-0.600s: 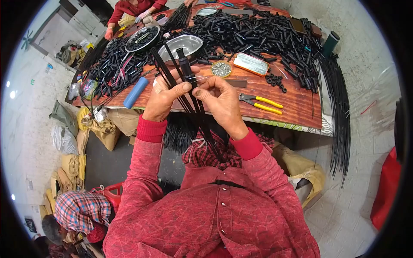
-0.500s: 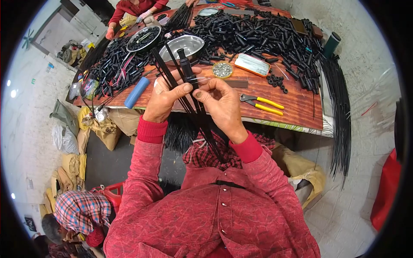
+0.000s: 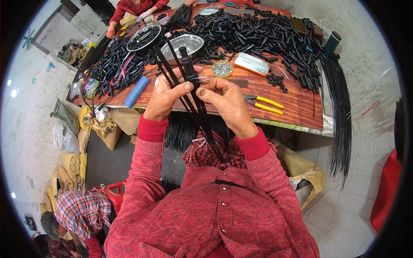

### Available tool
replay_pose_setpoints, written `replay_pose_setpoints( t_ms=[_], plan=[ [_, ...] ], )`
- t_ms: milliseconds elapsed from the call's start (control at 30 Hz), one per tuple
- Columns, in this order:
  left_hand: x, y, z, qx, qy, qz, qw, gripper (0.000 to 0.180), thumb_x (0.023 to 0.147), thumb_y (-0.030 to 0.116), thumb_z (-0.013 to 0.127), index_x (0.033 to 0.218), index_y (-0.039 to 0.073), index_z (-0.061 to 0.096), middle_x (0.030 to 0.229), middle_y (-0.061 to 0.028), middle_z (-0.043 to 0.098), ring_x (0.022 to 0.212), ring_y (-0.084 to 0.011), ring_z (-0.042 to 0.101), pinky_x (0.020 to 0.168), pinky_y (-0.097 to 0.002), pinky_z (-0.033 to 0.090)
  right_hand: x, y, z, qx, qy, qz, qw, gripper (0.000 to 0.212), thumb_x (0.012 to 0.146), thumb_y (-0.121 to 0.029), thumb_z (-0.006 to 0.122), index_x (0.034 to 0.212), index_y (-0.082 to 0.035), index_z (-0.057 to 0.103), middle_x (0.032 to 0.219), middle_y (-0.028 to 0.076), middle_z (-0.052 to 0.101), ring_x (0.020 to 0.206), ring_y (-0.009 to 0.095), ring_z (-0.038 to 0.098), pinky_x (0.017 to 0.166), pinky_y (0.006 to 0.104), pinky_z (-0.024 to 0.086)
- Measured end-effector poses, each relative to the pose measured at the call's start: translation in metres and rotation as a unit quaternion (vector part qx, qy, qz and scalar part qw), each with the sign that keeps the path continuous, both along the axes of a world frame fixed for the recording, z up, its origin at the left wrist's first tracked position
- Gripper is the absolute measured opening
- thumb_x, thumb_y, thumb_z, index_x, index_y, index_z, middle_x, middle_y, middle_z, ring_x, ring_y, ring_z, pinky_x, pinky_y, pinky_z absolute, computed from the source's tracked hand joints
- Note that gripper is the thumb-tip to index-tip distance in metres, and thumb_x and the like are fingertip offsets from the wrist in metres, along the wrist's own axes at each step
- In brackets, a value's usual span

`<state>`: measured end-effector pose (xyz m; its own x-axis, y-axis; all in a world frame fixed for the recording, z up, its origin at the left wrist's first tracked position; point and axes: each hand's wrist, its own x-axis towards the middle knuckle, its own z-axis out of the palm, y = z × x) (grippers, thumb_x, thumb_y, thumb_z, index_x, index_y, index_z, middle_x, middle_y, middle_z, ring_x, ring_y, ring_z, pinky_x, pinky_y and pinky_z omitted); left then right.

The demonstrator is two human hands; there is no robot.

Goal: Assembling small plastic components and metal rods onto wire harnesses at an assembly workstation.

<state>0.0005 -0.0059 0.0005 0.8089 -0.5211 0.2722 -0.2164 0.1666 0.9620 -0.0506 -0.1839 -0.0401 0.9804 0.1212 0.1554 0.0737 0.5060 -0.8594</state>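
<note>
My left hand (image 3: 167, 95) is closed around several thin black rods (image 3: 197, 107), which slant down toward my lap. A black cylindrical fitting (image 3: 186, 63) stands upright between its fingers, among the upper ends of the rods. Thumb and forefinger of my right hand (image 3: 227, 102) come together beside the fitting's lower end. Fine, pale wire-like strands (image 3: 205, 79) run from the fitting to those right fingertips. Exactly how the strands go round the fitting is too small to make out. Cutting pliers with yellow handles (image 3: 267, 105) lie just right of my right hand.
On the wooden table (image 3: 301, 112) lie a blue roll (image 3: 137, 92), a round tin of small metal bits (image 3: 222, 69), an orange-rimmed tray (image 3: 252, 63) and black rings (image 3: 277, 81). Black tubes (image 3: 258, 30) heap up behind. Long black rods (image 3: 340, 120) overhang the right edge. A co-worker's hand (image 3: 110, 32) is across the table.
My right hand and wrist have shifted slightly to the right and down, fingers still by the fitting. My left hand has hardly moved. At lower left, the person in plaid has shifted a little.
</note>
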Motion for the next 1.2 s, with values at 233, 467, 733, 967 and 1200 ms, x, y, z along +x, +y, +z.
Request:
replay_pose_setpoints(
  t_ms=[233, 467, 733, 967, 1200],
  plan=[
    [-0.001, -0.002, 0.002, 0.005, 0.016, 0.017, 1.000, 0.043, 0.087, 0.013, 0.072, 0.125, -0.002, 0.060, 0.119, -0.0099, 0.066, 0.105, -0.0170, 0.063, 0.094, -0.0326, 0.050, -0.001, 0.004, 0.005, -0.075, -0.020, -0.058, 0.995, 0.011, 0.089, -0.009, 0.071, 0.096, -0.001, 0.067, 0.087, -0.001, 0.066, 0.077, 0.004, 0.058, 0.069, 0.0193, 0.047],
    [0.000, 0.005, -0.004, 0.006, 0.021, 0.006, 1.000, 0.054, 0.084, 0.021, 0.073, 0.127, -0.006, 0.055, 0.115, -0.0189, 0.067, 0.107, -0.0247, 0.066, 0.095, -0.0364, 0.051, -0.003, 0.017, 0.004, -0.079, 0.007, -0.112, 0.990, 0.014, 0.084, -0.006, 0.074, 0.092, 0.002, 0.065, 0.081, 0.001, 0.066, 0.070, 0.005, 0.058, 0.061, 0.0217, 0.048],
    [-0.005, -0.003, 0.004, 0.031, 0.003, 0.031, 0.999, 0.055, 0.086, 0.020, 0.073, 0.130, -0.006, 0.052, 0.118, -0.0163, 0.066, 0.111, -0.0224, 0.064, 0.098, -0.0347, 0.048, 0.001, 0.012, 0.000, -0.112, -0.030, -0.134, 0.984, 0.014, 0.086, -0.009, 0.074, 0.091, -0.002, 0.063, 0.081, -0.001, 0.064, 0.070, 0.003, 0.056, 0.061, 0.0193, 0.046],
    [-0.015, -0.007, 0.006, 0.008, 0.012, 0.077, 0.997, 0.041, 0.088, 0.008, 0.071, 0.126, 0.000, 0.057, 0.113, -0.0058, 0.066, 0.103, -0.0140, 0.063, 0.087, -0.0276, 0.050, -0.004, 0.016, -0.002, -0.114, -0.065, -0.188, 0.974, 0.011, 0.085, -0.008, 0.075, 0.087, -0.003, 0.065, 0.078, -0.004, 0.062, 0.069, 0.002, 0.054, 0.061, 0.0183, 0.044],
    [-0.014, -0.009, 0.006, 0.014, -0.010, 0.092, 0.996, 0.037, 0.087, 0.007, 0.071, 0.122, 0.001, 0.060, 0.111, -0.0043, 0.066, 0.098, -0.0108, 0.061, 0.086, -0.0261, 0.049, -0.002, 0.015, -0.007, -0.156, -0.113, -0.213, 0.958, 0.010, 0.086, -0.008, 0.074, 0.088, -0.002, 0.066, 0.078, -0.004, 0.063, 0.068, 0.002, 0.054, 0.060, 0.0185, 0.043]
  ],
)
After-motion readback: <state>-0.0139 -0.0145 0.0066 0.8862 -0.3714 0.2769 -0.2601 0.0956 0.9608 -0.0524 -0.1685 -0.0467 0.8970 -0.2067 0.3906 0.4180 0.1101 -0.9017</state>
